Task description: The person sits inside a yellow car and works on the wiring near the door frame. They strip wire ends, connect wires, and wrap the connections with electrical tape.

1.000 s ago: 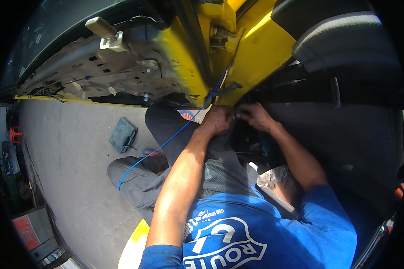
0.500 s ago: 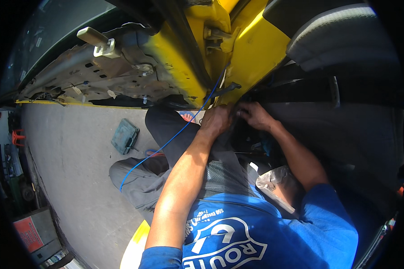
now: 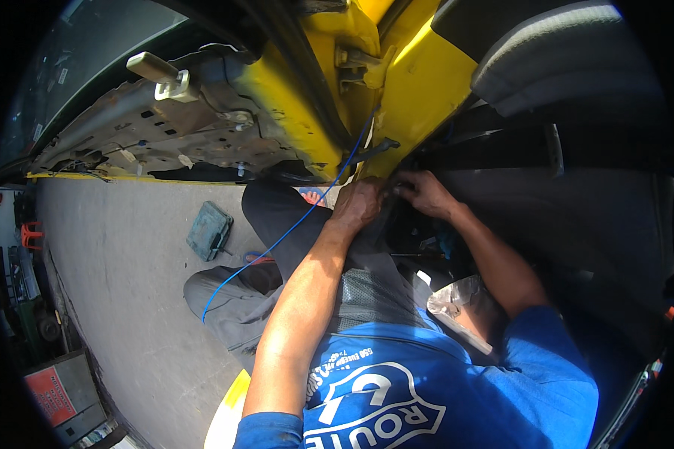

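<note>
My left hand (image 3: 357,202) is closed at the lower end of the yellow door pillar (image 3: 419,82), fingers curled toward a dark edge. Right beside it, my right hand (image 3: 425,194) has its fingers bent inward, thumb and fingertips pinched close to the left hand. Whatever lies between the fingers is dark and too shadowed to name. A thin blue wire (image 3: 286,236) comes out of the pillar, passes just left of my hands and droops across my leg. Above the hands a black door check arm (image 3: 378,151) sticks out of the pillar.
To the left stands the open door (image 3: 180,127), its inner metal bare, with a light-coloured handle piece (image 3: 174,84). A teal case (image 3: 210,230) lies on the concrete floor (image 3: 120,277). A crumpled clear plastic piece (image 3: 457,295) is by my lap. Far left is an orange chair (image 3: 31,235).
The view has shifted slightly. My right fingers have drawn a little closer to the left hand; otherwise both hands keep their place at the pillar.
</note>
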`<act>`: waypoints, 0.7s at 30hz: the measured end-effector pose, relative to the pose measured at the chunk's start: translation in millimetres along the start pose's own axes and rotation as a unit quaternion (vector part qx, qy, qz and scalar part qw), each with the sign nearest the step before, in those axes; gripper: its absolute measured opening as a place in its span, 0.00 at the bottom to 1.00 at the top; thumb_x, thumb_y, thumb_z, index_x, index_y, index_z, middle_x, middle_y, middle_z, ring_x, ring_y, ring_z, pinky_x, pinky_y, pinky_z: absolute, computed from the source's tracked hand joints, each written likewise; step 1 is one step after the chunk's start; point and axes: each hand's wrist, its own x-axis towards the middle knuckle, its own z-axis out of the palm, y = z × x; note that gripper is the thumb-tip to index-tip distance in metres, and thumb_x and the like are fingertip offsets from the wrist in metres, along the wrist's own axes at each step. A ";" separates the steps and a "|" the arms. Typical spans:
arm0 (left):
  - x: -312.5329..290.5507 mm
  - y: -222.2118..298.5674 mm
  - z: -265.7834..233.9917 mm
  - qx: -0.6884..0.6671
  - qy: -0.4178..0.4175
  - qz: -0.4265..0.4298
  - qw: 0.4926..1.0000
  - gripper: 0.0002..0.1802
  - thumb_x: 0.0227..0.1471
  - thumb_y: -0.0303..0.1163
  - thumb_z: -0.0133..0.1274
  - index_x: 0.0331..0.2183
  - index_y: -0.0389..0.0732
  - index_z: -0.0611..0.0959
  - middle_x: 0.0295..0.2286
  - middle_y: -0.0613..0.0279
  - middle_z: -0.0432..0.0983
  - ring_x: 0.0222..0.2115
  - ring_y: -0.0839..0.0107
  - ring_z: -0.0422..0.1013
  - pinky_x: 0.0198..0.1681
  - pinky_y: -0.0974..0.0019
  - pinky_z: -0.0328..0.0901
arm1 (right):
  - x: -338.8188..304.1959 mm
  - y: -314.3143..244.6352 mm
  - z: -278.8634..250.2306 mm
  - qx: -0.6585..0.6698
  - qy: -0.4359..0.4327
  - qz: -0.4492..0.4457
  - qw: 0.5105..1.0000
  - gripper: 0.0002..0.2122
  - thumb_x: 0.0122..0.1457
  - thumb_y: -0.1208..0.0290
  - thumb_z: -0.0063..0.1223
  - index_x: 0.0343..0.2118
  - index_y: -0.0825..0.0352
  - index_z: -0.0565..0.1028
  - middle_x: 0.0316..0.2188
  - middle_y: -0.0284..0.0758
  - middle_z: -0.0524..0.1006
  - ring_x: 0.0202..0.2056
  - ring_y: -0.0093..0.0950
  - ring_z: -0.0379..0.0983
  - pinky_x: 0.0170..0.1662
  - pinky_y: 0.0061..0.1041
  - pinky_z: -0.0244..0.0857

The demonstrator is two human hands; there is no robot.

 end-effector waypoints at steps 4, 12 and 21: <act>-0.5 1.1 -1.3 -0.010 0.001 0.002 1.000 0.11 0.59 0.35 0.56 0.39 0.40 0.85 0.36 0.42 0.83 0.40 0.41 0.78 0.43 0.43 0.71 | -3.8 1.4 2.9 0.021 0.030 -0.017 0.999 0.12 0.61 0.76 0.58 0.47 0.70 0.81 0.43 0.48 0.84 0.47 0.42 0.83 0.51 0.36 0.73; 2.6 1.0 -0.7 0.035 -0.023 0.005 0.999 0.10 0.55 0.30 0.54 0.38 0.38 0.85 0.34 0.39 0.83 0.38 0.39 0.79 0.42 0.43 0.71 | -3.7 -5.8 1.4 -0.020 0.037 0.027 0.999 0.14 0.63 0.71 0.59 0.50 0.69 0.80 0.41 0.49 0.84 0.45 0.41 0.83 0.51 0.36 0.74; -4.4 -15.8 8.4 -0.055 -0.019 0.047 0.997 0.10 0.54 0.28 0.58 0.38 0.34 0.84 0.35 0.38 0.82 0.40 0.39 0.78 0.45 0.44 0.71 | 17.7 1.6 9.9 0.048 -0.027 0.211 0.976 0.17 0.68 0.58 0.54 0.42 0.70 0.81 0.23 0.37 0.78 0.19 0.24 0.72 0.25 0.29 0.67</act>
